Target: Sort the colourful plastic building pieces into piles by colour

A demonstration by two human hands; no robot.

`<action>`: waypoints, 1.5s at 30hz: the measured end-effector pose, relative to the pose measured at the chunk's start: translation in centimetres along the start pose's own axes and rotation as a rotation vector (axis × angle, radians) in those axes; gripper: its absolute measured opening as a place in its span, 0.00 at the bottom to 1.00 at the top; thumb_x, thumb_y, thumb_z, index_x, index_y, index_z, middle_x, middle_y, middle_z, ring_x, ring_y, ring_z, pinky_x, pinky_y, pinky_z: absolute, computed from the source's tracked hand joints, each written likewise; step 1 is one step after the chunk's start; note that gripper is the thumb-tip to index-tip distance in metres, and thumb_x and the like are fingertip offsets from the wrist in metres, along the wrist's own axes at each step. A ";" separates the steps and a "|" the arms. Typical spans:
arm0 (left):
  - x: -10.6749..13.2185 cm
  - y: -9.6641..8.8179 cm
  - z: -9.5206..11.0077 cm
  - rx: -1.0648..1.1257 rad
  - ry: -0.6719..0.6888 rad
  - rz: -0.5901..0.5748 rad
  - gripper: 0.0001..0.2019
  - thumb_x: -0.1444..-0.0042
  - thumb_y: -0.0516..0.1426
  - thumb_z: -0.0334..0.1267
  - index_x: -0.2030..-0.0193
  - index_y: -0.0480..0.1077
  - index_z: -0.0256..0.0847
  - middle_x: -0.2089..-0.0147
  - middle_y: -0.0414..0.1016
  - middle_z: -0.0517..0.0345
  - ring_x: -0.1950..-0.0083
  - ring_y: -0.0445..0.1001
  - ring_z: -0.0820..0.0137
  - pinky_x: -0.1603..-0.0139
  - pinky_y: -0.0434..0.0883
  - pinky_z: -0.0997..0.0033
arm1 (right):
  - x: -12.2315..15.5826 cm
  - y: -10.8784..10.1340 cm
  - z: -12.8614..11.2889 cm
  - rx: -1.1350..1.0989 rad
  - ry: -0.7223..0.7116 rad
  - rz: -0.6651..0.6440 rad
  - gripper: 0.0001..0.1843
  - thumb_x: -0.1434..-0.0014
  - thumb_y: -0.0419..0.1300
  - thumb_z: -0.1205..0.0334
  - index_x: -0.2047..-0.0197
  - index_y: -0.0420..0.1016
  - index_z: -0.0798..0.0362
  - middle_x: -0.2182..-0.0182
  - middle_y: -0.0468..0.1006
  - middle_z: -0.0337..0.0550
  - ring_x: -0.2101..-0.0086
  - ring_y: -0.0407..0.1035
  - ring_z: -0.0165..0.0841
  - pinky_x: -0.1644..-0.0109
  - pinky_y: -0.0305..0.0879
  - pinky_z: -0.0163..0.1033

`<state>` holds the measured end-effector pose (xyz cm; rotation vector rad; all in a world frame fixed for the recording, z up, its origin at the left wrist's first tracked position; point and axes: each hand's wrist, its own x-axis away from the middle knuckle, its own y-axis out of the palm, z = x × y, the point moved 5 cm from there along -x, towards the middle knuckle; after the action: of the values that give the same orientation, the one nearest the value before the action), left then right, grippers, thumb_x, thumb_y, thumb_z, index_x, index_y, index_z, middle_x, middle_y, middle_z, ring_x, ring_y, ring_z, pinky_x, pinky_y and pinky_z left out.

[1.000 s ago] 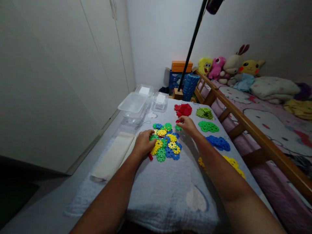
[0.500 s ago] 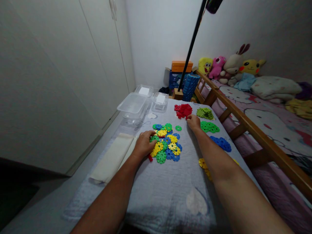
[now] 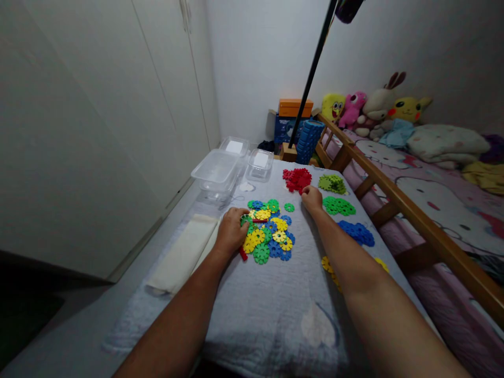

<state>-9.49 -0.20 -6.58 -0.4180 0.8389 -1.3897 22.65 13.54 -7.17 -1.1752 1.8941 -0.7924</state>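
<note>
My left hand is at the left edge of a mixed pile of plastic snowflake discs in yellow, green, blue and red. Its thumb and fingers are closed around a green snowflake disc. A red disc lies beside the heel of that hand. My right hand is pinched at the near edge of a heap of red snowflake discs, with a bit of red at the fingertips. A single green disc lies between the two hands.
Right side: heaps of light green, green, blue and yellow discs, the last partly behind my forearm. Clear plastic boxes stand back left, near a folded cream cloth. A wooden bed rail borders the right.
My left fingers have moved slightly, closing around the green disc and baring a red piece in the pile. My right hand stays at the red heap. The view has shifted slightly.
</note>
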 end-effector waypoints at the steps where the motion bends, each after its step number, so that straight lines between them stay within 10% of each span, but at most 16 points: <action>1: 0.0 0.0 0.0 -0.009 0.009 0.013 0.16 0.44 0.58 0.29 0.50 0.76 0.42 0.50 0.76 0.49 0.45 0.75 0.59 0.37 0.70 0.57 | 0.1 0.1 -0.1 0.005 -0.007 -0.016 0.16 0.50 0.54 0.73 0.65 0.83 0.54 0.63 0.84 0.49 0.60 0.74 0.38 0.51 0.65 0.38; 17: -0.1 -0.3 0.2 -0.071 -0.018 0.015 0.16 0.41 0.56 0.29 0.48 0.77 0.38 0.48 0.78 0.45 0.43 0.74 0.55 0.35 0.68 0.52 | 1.8 -1.0 -4.0 -0.070 -0.117 -0.085 0.17 0.48 0.55 0.73 0.61 0.84 0.56 0.61 0.84 0.48 0.59 0.74 0.37 0.52 0.66 0.37; 26: -0.2 -0.3 0.0 -0.003 -0.038 -0.001 0.16 0.41 0.54 0.30 0.49 0.78 0.38 0.48 0.80 0.45 0.44 0.75 0.55 0.36 0.69 0.52 | 10.9 -0.1 -14.4 0.030 -0.674 -0.765 0.10 0.43 0.62 0.69 0.63 0.87 0.54 0.71 0.82 0.40 0.71 0.68 0.29 0.65 0.57 0.34; 35: -0.4 -0.2 -0.7 0.108 -0.073 0.016 0.17 0.42 0.53 0.30 0.50 0.78 0.37 0.51 0.80 0.45 0.48 0.77 0.59 0.42 0.73 0.57 | 12.9 1.4 -15.9 0.316 -0.752 -0.608 0.10 0.38 0.62 0.67 0.56 0.85 0.53 0.57 0.83 0.50 0.57 0.73 0.38 0.57 0.60 0.37; 45: -0.4 -0.5 -0.5 0.120 -0.069 0.012 0.16 0.42 0.54 0.30 0.51 0.78 0.37 0.50 0.80 0.46 0.47 0.78 0.59 0.42 0.73 0.57 | 13.0 2.1 -15.9 0.160 -0.740 -0.612 0.05 0.40 0.63 0.68 0.62 0.82 0.54 0.62 0.80 0.48 0.60 0.71 0.37 0.57 0.60 0.37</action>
<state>-10.16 0.21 -6.43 -0.3659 0.6968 -1.3991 4.44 4.21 -4.17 -1.6756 0.8586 -0.6618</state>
